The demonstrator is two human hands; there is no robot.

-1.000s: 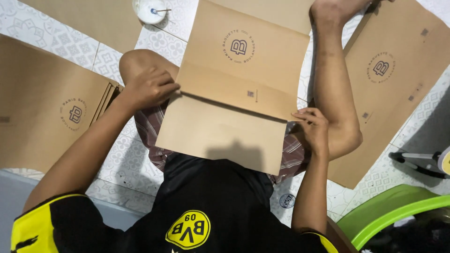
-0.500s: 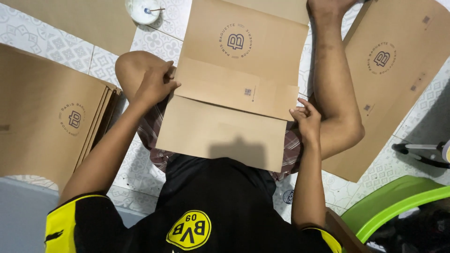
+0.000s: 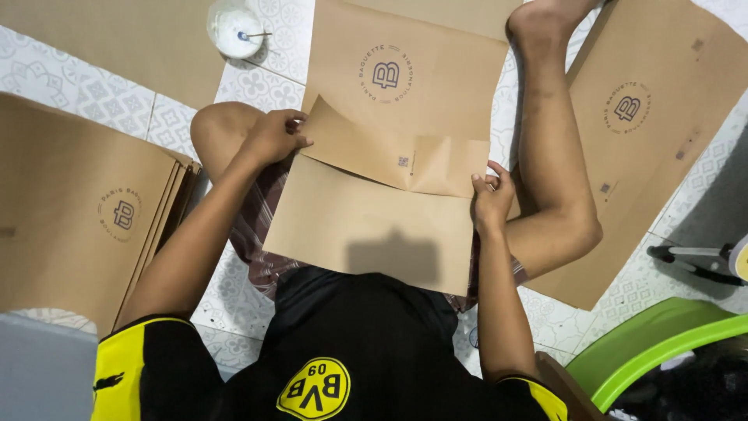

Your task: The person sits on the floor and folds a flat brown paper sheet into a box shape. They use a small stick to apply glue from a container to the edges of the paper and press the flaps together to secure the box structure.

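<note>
Three lots of brown kraft paper around me on the tiled floor (image 3: 257, 86), biggest first: a stack of flat sheets (image 3: 78, 210) on my left with a round dark stamp on top, a long sheet (image 3: 647, 132) on my right, lying at a slant, with the same round stamp plus a tiny dark square. Then the paper bag (image 3: 389, 171) I'm working on, lying across my lap between my knees, long axis running straight away from me, round stamp at the far end. A flap is folded down across its middle, crease running side to side. My left hand (image 3: 273, 136) pinches the flap's left corner, my right hand (image 3: 489, 201) pinches the bag's right edge. Smallest: a white round cup (image 3: 234, 27) up top.
</note>
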